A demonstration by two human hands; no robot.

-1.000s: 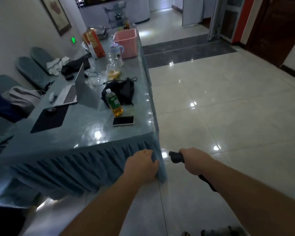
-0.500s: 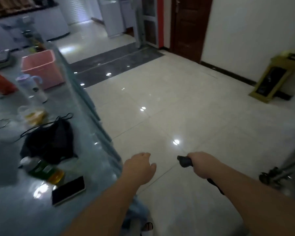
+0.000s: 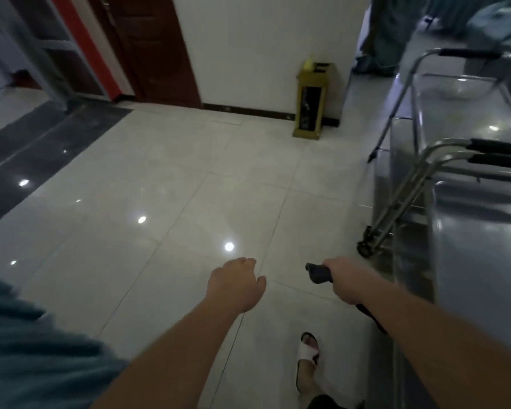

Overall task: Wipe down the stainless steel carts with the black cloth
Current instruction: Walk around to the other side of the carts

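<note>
My right hand (image 3: 344, 283) is closed around the black cloth (image 3: 318, 273), which is bunched into a roll; a dark end pokes out in front of the fist and another trails under the wrist. My left hand (image 3: 235, 283) hangs over the floor with loosely curled fingers and holds nothing. Stainless steel carts (image 3: 472, 231) stand along the right side, with steel tube handles and black grips (image 3: 496, 147). The nearest cart's shiny top lies just right of my right forearm. A caster wheel (image 3: 365, 249) shows at the cart's foot.
Glossy pale floor tiles (image 3: 165, 184) fill the middle. A gold bin (image 3: 310, 101) stands against the white wall ahead, beside a dark wooden door (image 3: 151, 48). The blue table skirt (image 3: 27, 349) is at lower left. My sandalled foot (image 3: 307, 358) is below.
The view has swung right, away from the blue table toward the steel carts. My left hand has left the table skirt's corner. My right hand has kept its grip on the cloth.
</note>
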